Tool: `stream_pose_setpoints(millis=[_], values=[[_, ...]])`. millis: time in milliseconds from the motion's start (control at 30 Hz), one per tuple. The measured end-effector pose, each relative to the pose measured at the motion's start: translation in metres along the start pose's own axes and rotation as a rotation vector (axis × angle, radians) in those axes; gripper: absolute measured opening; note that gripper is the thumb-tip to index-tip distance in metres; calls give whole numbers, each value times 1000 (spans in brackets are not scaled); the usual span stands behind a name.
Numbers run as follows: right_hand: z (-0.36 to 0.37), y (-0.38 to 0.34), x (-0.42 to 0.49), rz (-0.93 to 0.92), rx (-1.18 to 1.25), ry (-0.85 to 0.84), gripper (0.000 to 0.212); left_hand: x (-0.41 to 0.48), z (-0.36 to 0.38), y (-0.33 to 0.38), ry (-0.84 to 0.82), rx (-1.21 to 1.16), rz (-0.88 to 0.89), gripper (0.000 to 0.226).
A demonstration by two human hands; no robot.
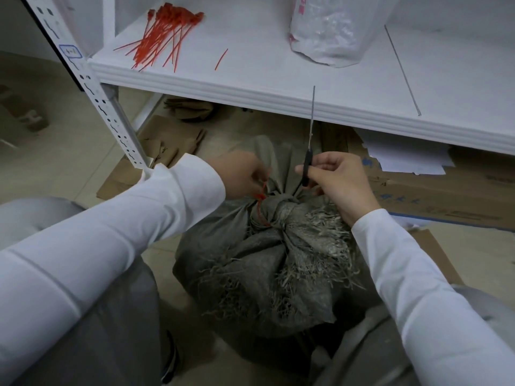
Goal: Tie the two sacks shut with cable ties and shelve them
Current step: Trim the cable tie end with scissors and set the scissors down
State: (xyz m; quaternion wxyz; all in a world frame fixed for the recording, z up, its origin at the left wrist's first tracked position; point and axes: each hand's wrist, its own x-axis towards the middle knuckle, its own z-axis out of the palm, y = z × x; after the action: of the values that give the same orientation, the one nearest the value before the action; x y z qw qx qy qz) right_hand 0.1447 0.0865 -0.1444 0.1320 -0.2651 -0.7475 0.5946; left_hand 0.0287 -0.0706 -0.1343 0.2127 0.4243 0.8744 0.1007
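A grey woven sack [259, 263] with frayed edges stands on the floor between my knees. Its gathered neck is cinched by a red cable tie [260, 203]. My left hand [239, 174] pinches the tie's free tail just above the neck. My right hand [337, 179] grips the black handles of a pair of scissors [310, 140], whose closed blades point up toward the shelf edge. A pile of red cable ties [164, 34] lies on the white shelf [250, 87] at the upper left, with a cut red piece [221, 59] beside it. No other grey sack shows.
A crinkled clear plastic bag [334, 29] stands on the shelf at upper right. Flattened cardboard [434, 196] and white paper sheets lie on the floor under the shelf. The perforated white upright [97, 101] of the rack runs down at left.
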Motion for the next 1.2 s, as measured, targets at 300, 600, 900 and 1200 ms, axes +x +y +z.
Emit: stream_pose_setpoints(millis=[300,600,900,1200], values=[[5,9,-1,19,-131,-31,16,5,15,11,-38,-248,-67,41],[-6,12,3,-3,-102,57,25,9,17,5,98,-638,-224,40],[-12,17,7,-22,-251,-42,32,12,16,0,139,-726,-202,25],[-14,19,6,-42,-457,-89,47,15,17,-2,201,-653,-195,18]])
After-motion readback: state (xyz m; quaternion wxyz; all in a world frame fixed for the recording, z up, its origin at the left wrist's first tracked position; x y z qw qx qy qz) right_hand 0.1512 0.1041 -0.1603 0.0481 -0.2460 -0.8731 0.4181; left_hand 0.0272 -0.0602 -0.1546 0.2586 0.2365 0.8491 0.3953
